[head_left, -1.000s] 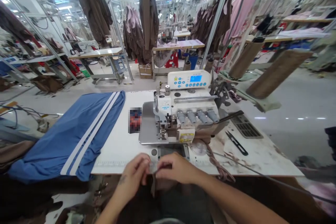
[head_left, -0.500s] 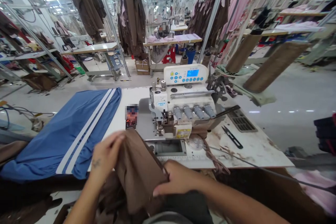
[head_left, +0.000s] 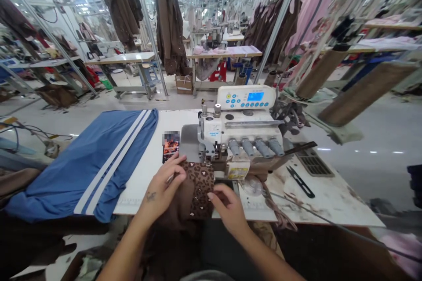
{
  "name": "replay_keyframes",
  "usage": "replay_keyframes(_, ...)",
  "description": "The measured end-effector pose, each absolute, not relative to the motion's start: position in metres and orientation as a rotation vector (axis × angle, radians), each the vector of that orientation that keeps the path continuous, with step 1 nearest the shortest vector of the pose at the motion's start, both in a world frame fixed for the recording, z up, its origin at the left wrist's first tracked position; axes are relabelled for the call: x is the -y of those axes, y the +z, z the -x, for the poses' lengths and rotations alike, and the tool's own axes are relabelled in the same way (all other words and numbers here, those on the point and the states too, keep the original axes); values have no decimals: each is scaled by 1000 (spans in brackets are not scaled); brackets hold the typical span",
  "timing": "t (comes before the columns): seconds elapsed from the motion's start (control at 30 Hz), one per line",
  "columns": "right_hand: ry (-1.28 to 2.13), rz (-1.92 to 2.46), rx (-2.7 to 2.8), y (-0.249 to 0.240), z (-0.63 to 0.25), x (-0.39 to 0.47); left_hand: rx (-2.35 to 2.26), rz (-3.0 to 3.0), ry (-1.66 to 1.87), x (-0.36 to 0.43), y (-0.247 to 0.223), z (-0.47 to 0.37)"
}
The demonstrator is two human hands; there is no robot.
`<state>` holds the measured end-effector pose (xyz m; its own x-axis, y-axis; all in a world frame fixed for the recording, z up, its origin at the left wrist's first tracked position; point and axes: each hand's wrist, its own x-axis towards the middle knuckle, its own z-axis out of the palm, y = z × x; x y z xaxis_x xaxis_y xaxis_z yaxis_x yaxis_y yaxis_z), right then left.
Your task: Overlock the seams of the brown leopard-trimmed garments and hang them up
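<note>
A brown fabric piece [head_left: 183, 202] with a leopard-print panel [head_left: 201, 189] lies at the front edge of the sewing table, its far end by the presser foot of a white overlock sewing machine [head_left: 244, 134]. My left hand [head_left: 163, 186] rests on the cloth's left side, fingers apart and stretched toward the machine. At the panel's right edge, my right hand [head_left: 229, 208] pinches the fabric between thumb and fingers. The lower part of the cloth hangs over the table edge toward my lap.
Blue fabric with white stripes [head_left: 99, 162] covers the table's left side. A phone [head_left: 170, 147] lies left of the machine. Black thread snips [head_left: 300, 182] and a twisted brown fabric strip [head_left: 280, 210] are on the right. Large brown thread cones [head_left: 365, 94] stand beyond.
Both hands have brought the brown cloth up onto the table beside the presser foot. Its leopard-print side now shows. The left fingers have spread from a pinch, and the view has shifted slightly.
</note>
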<state>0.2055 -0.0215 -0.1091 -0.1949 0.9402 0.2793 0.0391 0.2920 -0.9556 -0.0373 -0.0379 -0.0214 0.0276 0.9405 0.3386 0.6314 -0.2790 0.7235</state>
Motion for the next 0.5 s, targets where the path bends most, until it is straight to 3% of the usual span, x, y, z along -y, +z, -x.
replay_keyframes(0.1, 960, 863, 1569, -100, -207, 31, -1508, -2057, 1263, 47, -13, 41)
replay_keyframes(0.27, 1387, 874, 1649, -101, -178, 52, -1464, -2288, 1206, 34, -8, 3)
replay_keyframes(0.5, 1140, 973, 1662, -102, -186, 34, -1571, -2288, 1109, 18, -15, -3)
